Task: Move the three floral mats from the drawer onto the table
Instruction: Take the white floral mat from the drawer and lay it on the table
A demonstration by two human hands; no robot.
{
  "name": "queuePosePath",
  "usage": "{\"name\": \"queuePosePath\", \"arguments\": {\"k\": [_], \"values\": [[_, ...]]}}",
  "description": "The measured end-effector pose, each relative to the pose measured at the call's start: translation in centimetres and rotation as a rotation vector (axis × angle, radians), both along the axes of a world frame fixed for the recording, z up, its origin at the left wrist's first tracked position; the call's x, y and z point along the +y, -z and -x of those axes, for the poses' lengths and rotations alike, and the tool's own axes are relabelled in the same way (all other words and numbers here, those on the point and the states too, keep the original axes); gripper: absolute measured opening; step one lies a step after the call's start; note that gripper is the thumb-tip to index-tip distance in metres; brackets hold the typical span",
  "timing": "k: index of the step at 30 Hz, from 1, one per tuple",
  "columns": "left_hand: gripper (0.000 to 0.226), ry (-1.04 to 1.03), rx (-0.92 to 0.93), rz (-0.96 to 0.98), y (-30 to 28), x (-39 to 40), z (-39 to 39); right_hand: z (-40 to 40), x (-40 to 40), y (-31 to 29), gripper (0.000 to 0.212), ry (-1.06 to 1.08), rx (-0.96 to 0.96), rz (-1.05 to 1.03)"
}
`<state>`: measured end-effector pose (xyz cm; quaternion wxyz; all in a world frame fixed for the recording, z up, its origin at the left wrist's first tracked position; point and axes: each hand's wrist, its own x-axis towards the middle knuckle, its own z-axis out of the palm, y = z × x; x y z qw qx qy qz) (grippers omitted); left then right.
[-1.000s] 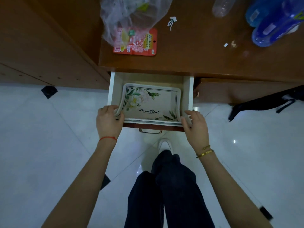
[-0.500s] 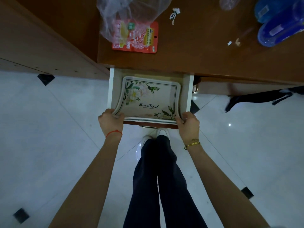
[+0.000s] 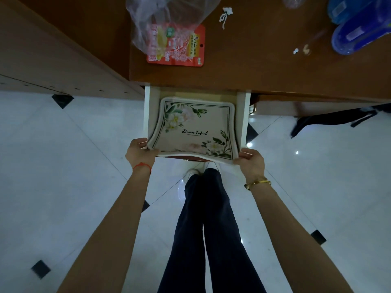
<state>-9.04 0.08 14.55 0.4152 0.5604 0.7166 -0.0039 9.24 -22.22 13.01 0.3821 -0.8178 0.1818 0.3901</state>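
A beige floral mat (image 3: 195, 125) printed "Beautiful" lies in the open white drawer (image 3: 243, 115) under the brown table (image 3: 264, 60). Its near edge is raised over the drawer front. My left hand (image 3: 140, 153) grips the mat's near left corner. My right hand (image 3: 251, 162) grips its near right corner. I cannot tell how many mats are stacked beneath the top one.
On the table lie a clear plastic bag (image 3: 169, 15) over a red snack packet (image 3: 179, 49), blue bottles (image 3: 359, 28) at the far right and small white scraps (image 3: 225, 14). A wooden cabinet (image 3: 53, 60) stands to the left. My legs (image 3: 211, 229) are on the white tiled floor. A black strap (image 3: 330, 119) hangs at right.
Both hands have closed on the mat's near corners and pulled its near edge up and toward me, over the drawer front. The view has shifted slightly.
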Motion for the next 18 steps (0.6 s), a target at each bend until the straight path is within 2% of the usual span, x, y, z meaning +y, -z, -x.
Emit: {"name": "queuePosePath", "arguments": {"k": [4, 10, 14, 18], "values": [[0.06, -0.063, -0.106, 0.101, -1.5, -1.2, 2.3, 1.5, -1.6, -1.5, 0.046, 0.01, 0.045, -0.086], [0.054, 0.057, -0.179, 0.215, -3.1, -3.7, 5.3, 4.2, -4.2, -3.3, 0.038, -0.2, -0.003, -0.061], [0.062, 0.151, -0.204, 0.345, -3.1, -4.3, 6.5, 4.6, -4.7, -3.3, 0.035, -0.248, -0.055, -0.058], [0.066, 0.165, -0.211, 0.429, -2.3, -4.2, 6.3, 4.2, -4.0, -2.9, 0.042, -0.243, -0.062, -0.122]]}}
